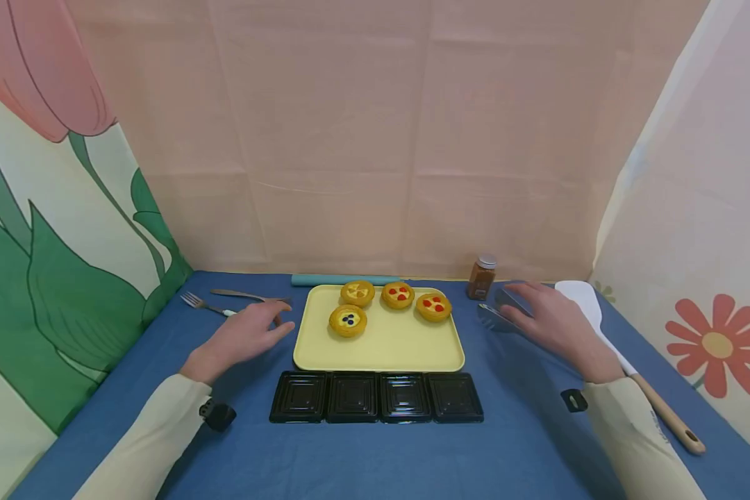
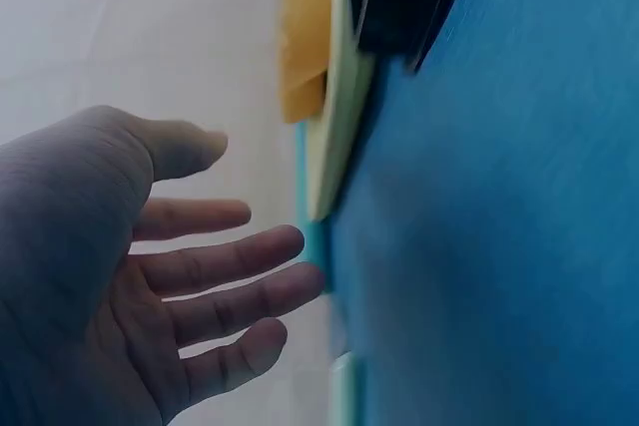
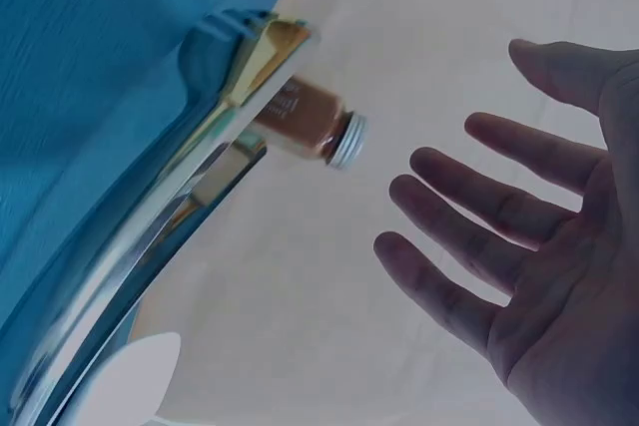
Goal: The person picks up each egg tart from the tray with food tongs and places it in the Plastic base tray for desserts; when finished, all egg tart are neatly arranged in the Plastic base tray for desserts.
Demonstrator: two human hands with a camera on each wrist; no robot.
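Observation:
My left hand (image 1: 246, 335) hovers left of the pale yellow tray (image 1: 406, 351), fingers relaxed and holding nothing. Just beyond it lie a fork (image 1: 203, 304) and a slim table knife (image 1: 240, 294). On the right, my right hand (image 1: 556, 323) hangs over shiny metal tongs (image 3: 165, 202); its fingers are spread and hold nothing in the right wrist view. The hand partly hides the tongs in the head view. Several small tarts sit on the tray: one with blueberries (image 1: 348, 321), a yellow-topped one (image 1: 357, 293) and two with red pieces (image 1: 433, 307).
In front of the tray lies a black plastic tray (image 1: 352, 397) with several square compartments. A teal rod (image 1: 325, 280) lies behind the yellow tray. At the back right stands a brown jar (image 1: 481, 279). A white spatula (image 1: 580, 297) with wooden handle lies along the right side.

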